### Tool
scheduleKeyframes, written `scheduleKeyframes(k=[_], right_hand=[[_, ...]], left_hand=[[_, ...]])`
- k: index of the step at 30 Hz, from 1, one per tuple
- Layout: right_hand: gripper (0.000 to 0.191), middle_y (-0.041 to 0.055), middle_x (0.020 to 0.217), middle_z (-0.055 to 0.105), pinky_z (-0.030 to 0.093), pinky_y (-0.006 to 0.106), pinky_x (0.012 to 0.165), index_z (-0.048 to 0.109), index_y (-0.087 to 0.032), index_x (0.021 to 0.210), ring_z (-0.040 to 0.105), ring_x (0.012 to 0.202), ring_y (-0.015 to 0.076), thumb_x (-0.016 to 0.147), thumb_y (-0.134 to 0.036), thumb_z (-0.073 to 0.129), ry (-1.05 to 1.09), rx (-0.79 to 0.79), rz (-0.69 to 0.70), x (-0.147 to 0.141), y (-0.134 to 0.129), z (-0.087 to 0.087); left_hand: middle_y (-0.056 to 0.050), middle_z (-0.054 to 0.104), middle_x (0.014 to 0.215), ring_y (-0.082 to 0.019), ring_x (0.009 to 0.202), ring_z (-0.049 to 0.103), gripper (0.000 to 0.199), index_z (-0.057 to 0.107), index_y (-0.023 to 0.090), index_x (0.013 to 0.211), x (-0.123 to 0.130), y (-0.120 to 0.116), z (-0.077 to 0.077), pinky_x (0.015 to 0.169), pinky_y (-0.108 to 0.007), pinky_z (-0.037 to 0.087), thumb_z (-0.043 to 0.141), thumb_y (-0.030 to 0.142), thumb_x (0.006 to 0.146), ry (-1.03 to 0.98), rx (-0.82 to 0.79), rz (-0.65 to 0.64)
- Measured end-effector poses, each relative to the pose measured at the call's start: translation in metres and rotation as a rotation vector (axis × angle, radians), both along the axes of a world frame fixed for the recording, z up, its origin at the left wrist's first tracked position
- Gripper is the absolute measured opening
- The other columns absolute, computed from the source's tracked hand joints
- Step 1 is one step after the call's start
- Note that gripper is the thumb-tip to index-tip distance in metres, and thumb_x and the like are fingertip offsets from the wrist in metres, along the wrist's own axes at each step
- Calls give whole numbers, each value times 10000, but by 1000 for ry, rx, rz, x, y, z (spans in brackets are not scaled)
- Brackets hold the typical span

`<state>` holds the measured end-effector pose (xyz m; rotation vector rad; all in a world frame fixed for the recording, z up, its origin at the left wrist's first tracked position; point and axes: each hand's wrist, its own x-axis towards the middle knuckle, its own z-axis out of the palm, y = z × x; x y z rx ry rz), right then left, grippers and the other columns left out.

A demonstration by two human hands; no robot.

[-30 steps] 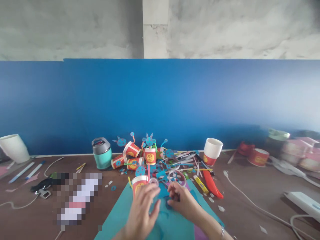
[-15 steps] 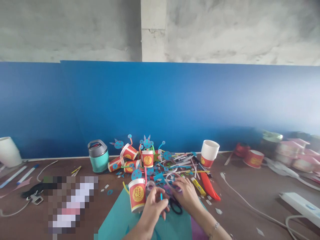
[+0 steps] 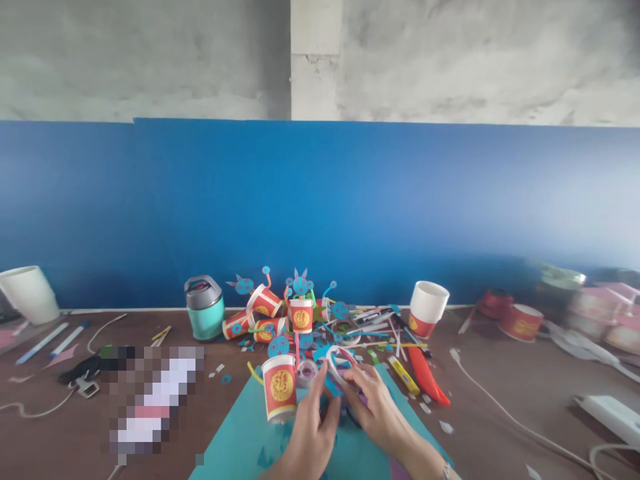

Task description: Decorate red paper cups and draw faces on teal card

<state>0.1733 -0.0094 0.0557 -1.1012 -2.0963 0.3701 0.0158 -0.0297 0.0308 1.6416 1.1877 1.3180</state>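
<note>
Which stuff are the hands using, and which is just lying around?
Seemingly in use:
- white ring, at the right hand
- red cup beside the left hand
- teal sheet beneath

Probably just lying about:
- teal flask
- white cup, far left
- white block, right edge

White ring is partly covered by right hand. Teal sheet is cut off at bottom. Pink items are blurred, left item pixelated.

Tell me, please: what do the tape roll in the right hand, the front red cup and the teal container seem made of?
Tape roll: possibly plastic film; pale ring shape, gloss unclear.
Red cup: likely coated paper, printed; yellow emblem, white rim.
Teal container: perhaps painted metal or plastic; even colour, soft sheen.
</note>
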Motion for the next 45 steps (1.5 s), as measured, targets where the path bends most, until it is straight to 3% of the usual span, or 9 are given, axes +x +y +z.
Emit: scheduleKeyframes(k=[5,8,16,23,29,33,45], right_hand=[[160,54,840,662,467,333,755,559,-203,898,596,850,210,934,-245,409,-13,-15,-2,-2,0,4],[151,49,844,664,458,326,745,559,-205,898,599,823,204,928,-222,412,-27,1,9,-3,-1,4],[203,59,853,683,411,333,769,602,-197,962,623,781,197,855,-132,442,-101,66,75,-8,-7,9],[161,27,683,629,376,337,763,611,-191,785,574,662,171,832,-137,466,-129,126,38,-9,-10,13],[199,13,640,601,373,341,772,609,-195,736,544,633,158,853,-161,451,-151,129,39,-7,-11,14],[194,23,688,636,380,347,781,635,-196,810,566,669,163,862,-165,451,-80,104,49,-7,-11,15],[226,18,703,657,406,348,806,703,-222,859,574,732,179,848,-163,485,17,-30,42,-7,-9,11]], left_hand=[[-58,666,742,-187,644,598,404,609,186,1176,-1,-2,5,617,-276,519,531,384,832,6,77,28],[-61,667,770,-191,675,610,315,640,174,1062,-2,-1,9,627,-281,515,513,362,843,10,36,59],[-26,639,720,-184,702,602,112,579,187,749,0,4,8,666,-280,485,537,281,794,-59,0,59],[10,552,603,-139,544,510,77,542,184,696,1,3,9,508,-225,378,554,225,759,32,-53,46],[4,547,647,-140,595,502,130,521,188,716,1,1,4,551,-228,381,493,248,829,51,-25,-16],[0,559,695,-148,644,516,169,522,196,757,-1,1,1,597,-235,412,455,300,872,22,-14,-58],[-3,551,686,-159,641,526,207,518,214,730,0,-1,4,601,-241,432,468,344,882,37,46,10]])
